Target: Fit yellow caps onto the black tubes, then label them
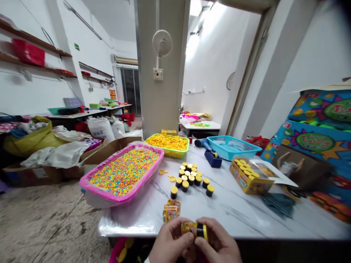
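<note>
At the table's front edge my left hand point(170, 241) pinches a yellow printed label point(188, 228). Beside it my right hand point(221, 243) grips a small black jar point(200, 231) with a yellow lid, lying on its side. The label meets the jar; how far it wraps round is hidden by my fingers. Just beyond my left hand lies a small pile of similar printed labels point(171, 212). Farther back stands a group of black jars with yellow lids point(189, 177). Two small yellow plastic pieces with ring-shaped ends point(172, 179) lie to their left.
A pink tray point(85, 182) of colourful beads stands at left, with a green basket point(188, 148) of yellow pieces behind. A blue tape dispenser point(213, 159), a turquoise basket point(233, 155) and a display box point(246, 184) of jars stand at right. Below the edge is a pink container point(116, 252).
</note>
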`<move>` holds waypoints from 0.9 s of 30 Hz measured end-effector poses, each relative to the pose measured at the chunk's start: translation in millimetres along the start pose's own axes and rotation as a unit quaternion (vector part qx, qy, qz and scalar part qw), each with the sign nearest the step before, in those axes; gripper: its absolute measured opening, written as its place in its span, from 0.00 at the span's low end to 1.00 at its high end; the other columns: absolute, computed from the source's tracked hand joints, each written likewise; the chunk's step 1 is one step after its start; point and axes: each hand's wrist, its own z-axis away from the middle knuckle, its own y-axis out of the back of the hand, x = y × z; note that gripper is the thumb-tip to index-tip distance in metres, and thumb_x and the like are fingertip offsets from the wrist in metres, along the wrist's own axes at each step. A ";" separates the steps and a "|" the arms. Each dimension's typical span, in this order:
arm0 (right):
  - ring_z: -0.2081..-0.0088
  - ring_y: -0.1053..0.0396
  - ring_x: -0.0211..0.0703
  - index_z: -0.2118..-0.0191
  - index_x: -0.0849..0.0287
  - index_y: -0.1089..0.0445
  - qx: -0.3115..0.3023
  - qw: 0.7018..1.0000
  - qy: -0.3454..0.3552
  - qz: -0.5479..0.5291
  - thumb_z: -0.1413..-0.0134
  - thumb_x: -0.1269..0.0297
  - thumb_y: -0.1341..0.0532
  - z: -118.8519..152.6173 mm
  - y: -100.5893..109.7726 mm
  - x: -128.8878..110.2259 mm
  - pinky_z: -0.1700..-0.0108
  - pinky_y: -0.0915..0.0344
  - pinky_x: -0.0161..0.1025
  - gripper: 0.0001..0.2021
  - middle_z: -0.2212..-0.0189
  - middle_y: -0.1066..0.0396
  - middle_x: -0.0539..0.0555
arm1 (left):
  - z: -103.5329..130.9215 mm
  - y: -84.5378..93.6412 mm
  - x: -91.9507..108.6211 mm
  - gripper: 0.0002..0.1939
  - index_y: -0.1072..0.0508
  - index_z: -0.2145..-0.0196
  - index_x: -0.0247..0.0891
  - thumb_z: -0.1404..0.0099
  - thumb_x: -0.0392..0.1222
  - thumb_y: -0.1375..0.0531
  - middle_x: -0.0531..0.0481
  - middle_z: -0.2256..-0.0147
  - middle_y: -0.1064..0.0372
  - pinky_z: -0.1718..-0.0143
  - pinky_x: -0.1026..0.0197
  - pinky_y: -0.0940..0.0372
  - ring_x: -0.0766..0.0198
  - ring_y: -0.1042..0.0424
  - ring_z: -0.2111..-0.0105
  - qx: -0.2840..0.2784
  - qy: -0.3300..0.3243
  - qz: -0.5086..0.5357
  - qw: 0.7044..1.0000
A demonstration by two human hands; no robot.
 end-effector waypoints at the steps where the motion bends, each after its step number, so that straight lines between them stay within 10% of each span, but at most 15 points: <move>1: 0.68 0.26 0.41 0.56 0.56 0.23 -0.022 0.999 0.020 0.039 0.49 0.52 0.32 -0.7 3.4 -5.3 0.66 0.27 0.33 0.17 0.60 0.26 0.57 | 1.6 0.7 5.1 0.30 0.27 0.61 0.31 0.54 0.56 0.27 0.51 0.75 0.32 0.79 0.68 0.37 0.69 0.34 0.78 -0.005 -0.001 -0.018 1.000; 12: 0.58 0.26 0.44 0.51 0.54 0.29 -0.064 0.972 0.139 0.177 0.45 0.69 0.35 2.3 16.2 -25.6 0.54 0.28 0.42 0.15 0.58 0.26 0.55 | 5.5 -10.1 29.1 0.25 0.27 0.61 0.32 0.53 0.45 0.26 0.50 0.70 0.27 0.68 0.65 0.34 0.68 0.29 0.74 -0.032 0.014 -0.050 0.998; 19: 0.58 0.25 0.44 0.53 0.54 0.25 -0.028 0.944 0.250 0.212 0.49 0.76 0.34 -0.2 14.6 -31.4 0.55 0.27 0.38 0.17 0.60 0.25 0.56 | 4.9 -4.5 20.4 0.28 0.29 0.52 0.33 0.42 0.57 0.35 0.49 0.72 0.30 0.78 0.67 0.39 0.67 0.33 0.77 -0.060 0.064 -0.047 0.995; 27: 0.67 0.25 0.44 0.60 0.57 0.24 -0.025 0.998 0.057 0.022 0.51 0.74 0.34 3.9 9.4 6.0 0.66 0.27 0.35 0.11 0.66 0.26 0.54 | 3.1 -5.8 3.1 0.23 0.26 0.56 0.38 0.42 0.56 0.35 0.49 0.67 0.31 0.74 0.67 0.42 0.69 0.39 0.75 -0.040 -0.079 -0.178 0.980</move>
